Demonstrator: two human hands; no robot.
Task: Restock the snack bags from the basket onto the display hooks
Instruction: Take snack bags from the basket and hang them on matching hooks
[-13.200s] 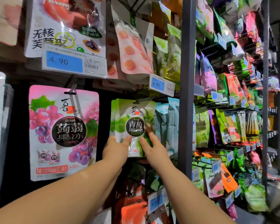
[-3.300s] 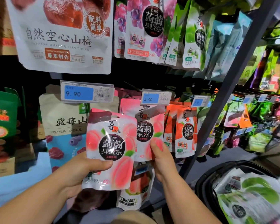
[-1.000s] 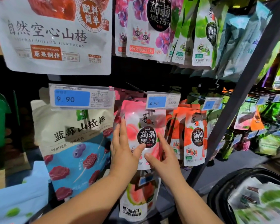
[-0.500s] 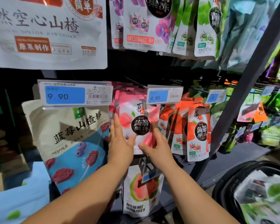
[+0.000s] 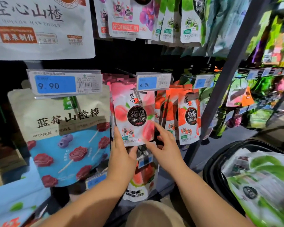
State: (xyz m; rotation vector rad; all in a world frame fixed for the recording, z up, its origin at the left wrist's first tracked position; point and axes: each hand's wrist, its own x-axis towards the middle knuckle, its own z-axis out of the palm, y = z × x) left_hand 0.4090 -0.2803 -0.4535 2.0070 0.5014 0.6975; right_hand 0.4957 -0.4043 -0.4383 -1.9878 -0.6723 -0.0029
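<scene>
Peach jelly bag under 4.90 tag; left hand touches its edge, right hand beside; both grips slack, empty

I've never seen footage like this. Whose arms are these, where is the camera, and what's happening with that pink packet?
There is no machine here. These are a person's two bare arms, filmed by one wide camera worn on the head, looking forward and down. That is why the shelves bend at the edges.

The person faces a shop rack of hanging snacks. The left hand touches the lower left corner of a pink peach bag, with its fingers straight along the edge. The right hand is spread open by the bag's lower right side. Neither seems to grip it.

The bag hangs under a price tag reading 4.90, beside red strawberry bags. At the lower right sits a black basket with green bags not yet hung.
</scene>
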